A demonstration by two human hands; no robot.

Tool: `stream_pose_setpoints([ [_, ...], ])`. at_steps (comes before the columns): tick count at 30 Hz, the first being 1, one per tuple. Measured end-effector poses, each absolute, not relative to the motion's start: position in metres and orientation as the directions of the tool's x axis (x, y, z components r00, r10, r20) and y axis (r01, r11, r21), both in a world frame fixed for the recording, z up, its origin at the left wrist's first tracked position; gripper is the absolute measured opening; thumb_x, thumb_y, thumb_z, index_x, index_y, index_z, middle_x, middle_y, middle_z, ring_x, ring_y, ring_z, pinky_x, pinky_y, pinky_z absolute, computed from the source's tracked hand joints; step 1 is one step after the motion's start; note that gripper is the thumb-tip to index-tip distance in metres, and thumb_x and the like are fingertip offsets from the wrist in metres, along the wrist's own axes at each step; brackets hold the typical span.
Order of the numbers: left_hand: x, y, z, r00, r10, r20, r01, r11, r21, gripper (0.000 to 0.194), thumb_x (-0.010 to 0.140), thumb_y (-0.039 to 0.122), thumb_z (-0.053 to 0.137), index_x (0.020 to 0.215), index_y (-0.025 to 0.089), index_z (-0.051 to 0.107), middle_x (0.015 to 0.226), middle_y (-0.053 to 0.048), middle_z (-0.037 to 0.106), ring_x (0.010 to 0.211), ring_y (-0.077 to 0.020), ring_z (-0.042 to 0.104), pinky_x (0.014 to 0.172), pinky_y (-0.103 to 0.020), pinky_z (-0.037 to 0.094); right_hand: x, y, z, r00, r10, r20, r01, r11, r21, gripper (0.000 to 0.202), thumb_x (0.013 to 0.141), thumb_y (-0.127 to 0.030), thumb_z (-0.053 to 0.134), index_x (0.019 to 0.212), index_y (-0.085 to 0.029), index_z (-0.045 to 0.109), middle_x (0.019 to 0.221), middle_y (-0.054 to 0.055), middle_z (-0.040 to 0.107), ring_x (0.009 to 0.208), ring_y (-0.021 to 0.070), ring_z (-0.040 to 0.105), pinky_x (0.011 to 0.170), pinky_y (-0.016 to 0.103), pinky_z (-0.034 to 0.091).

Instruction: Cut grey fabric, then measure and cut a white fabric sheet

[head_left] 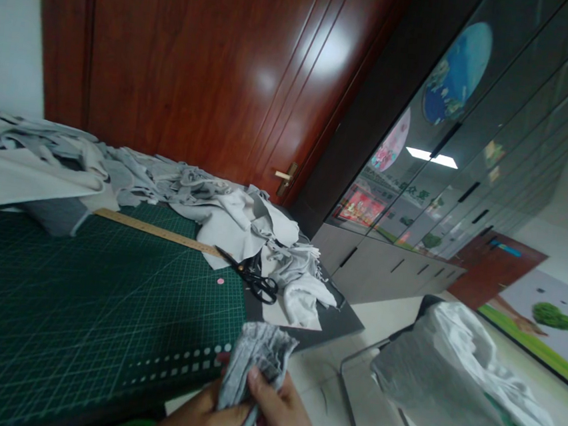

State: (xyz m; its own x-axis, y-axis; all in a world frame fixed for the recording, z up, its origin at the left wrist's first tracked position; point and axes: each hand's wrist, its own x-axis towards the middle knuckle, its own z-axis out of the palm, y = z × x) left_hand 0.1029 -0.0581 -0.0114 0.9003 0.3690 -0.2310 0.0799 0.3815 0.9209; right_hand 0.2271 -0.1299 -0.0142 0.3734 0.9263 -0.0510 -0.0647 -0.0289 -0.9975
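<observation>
Both hands grip one bunched piece of grey fabric (pixel 256 351) in front of the table's near edge. My left hand (pixel 211 415) is closed on its lower left part. With the thumb pressed on its face, my right hand (pixel 279 407) holds it from the right. Folds and frayed edges show at the top of the cloth, while its lower end is partly hidden by the fingers. Beyond the hands, black scissors (pixel 252 281) lie on the table, their tips by a wooden ruler (pixel 156 231). A small pink disc (pixel 220 281) rests on the green cutting mat (pixel 104 303).
Heaped grey and white fabric scraps (pixel 233 218) run along the table's back edge. A brown door (pixel 188 63) stands behind them. At the right are glass-fronted cabinets (pixel 418 179) and a chair frame bearing a large bag (pixel 449 376) with white cloth.
</observation>
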Motion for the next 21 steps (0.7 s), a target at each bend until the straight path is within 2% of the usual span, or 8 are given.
stream_pose_setpoints([
  [2,0.099,-0.057,-0.014,0.899,0.371,-0.231,0.075,0.390,0.918,0.059,0.065,0.078,0.071,0.079,0.020,0.067,0.062,0.000,0.063,0.053,-0.0138,0.051,0.048,-0.024,0.040,0.227,-0.127,-0.012,0.417,0.908,-0.039,-0.093,0.000,-0.996,0.051,0.077,-0.067,0.071,0.086,-0.017,0.075,0.051,-0.003,0.058,0.042,0.0112,0.046,0.042,0.023,0.037],
  [4,0.095,-0.055,-0.017,0.895,0.391,-0.216,0.049,0.393,0.918,0.059,0.069,0.075,0.071,0.088,0.019,0.068,0.069,-0.001,0.068,0.058,-0.0144,0.056,0.055,-0.025,0.043,0.230,-0.125,-0.003,0.459,0.889,-0.011,-0.161,0.071,-0.984,0.050,0.076,-0.069,0.071,0.082,-0.019,0.073,0.050,-0.002,0.058,0.045,0.0148,0.050,0.044,0.027,0.043],
  [8,0.093,-0.051,-0.022,0.874,0.471,-0.119,-0.054,0.338,0.940,0.063,0.072,0.075,0.071,0.098,0.018,0.067,0.064,0.001,0.067,0.058,-0.0152,0.057,0.059,-0.027,0.045,0.242,-0.115,0.028,0.584,0.812,0.014,-0.270,0.210,-0.940,0.043,0.068,-0.062,0.079,0.075,-0.022,0.066,0.055,-0.003,0.057,0.052,0.0149,0.053,0.054,0.029,0.049],
  [11,0.093,-0.046,-0.025,0.911,0.412,0.007,-0.128,0.268,0.955,0.061,0.075,0.075,0.069,0.097,0.018,0.069,0.071,-0.002,0.070,0.064,-0.0161,0.060,0.066,-0.028,0.046,0.264,-0.103,0.050,0.644,0.761,0.078,-0.220,0.281,-0.934,0.041,0.059,-0.055,0.081,0.072,-0.022,0.060,0.048,-0.011,0.039,0.045,0.0079,0.035,0.048,0.023,0.040],
  [13,0.089,-0.041,-0.026,0.916,0.392,0.082,-0.182,0.225,0.957,0.054,0.080,0.070,0.070,0.100,0.020,0.070,0.085,-0.004,0.074,0.079,-0.0182,0.065,0.077,-0.029,0.047,0.287,-0.096,0.061,0.662,0.743,0.098,-0.151,0.260,-0.954,0.043,0.050,-0.054,0.081,0.064,-0.022,0.056,0.043,-0.014,0.028,0.040,0.0052,0.021,0.040,0.021,0.025],
  [14,0.086,-0.039,-0.026,0.910,0.402,0.106,-0.204,0.210,0.956,0.051,0.081,0.068,0.070,0.104,0.022,0.070,0.093,-0.005,0.075,0.086,-0.0194,0.066,0.081,-0.030,0.046,0.299,-0.092,0.066,0.673,0.733,0.099,-0.120,0.241,-0.963,0.044,0.047,-0.054,0.081,0.060,-0.023,0.053,0.041,-0.014,0.029,0.039,0.0046,0.019,0.039,0.021,0.021],
  [16,0.078,-0.032,-0.027,0.888,0.440,0.132,-0.233,0.184,0.955,0.050,0.081,0.066,0.071,0.108,0.024,0.070,0.098,-0.005,0.075,0.093,-0.0213,0.067,0.085,-0.032,0.046,0.324,-0.084,0.076,0.708,0.696,0.117,-0.047,0.212,-0.976,0.043,0.052,-0.053,0.080,0.057,-0.022,0.051,0.041,-0.011,0.038,0.038,0.0056,0.027,0.039,0.022,0.021],
  [21,0.054,-0.011,-0.026,0.833,0.539,0.123,-0.196,0.079,0.977,0.054,0.080,0.069,0.070,0.115,0.027,0.070,0.101,-0.005,0.075,0.098,-0.0251,0.066,0.088,-0.035,0.047,0.377,-0.038,0.111,0.727,0.649,0.226,0.143,0.179,-0.973,0.025,0.069,-0.039,0.076,0.073,-0.019,0.062,0.056,-0.007,0.060,0.049,0.0105,0.051,0.049,0.024,0.040],
])
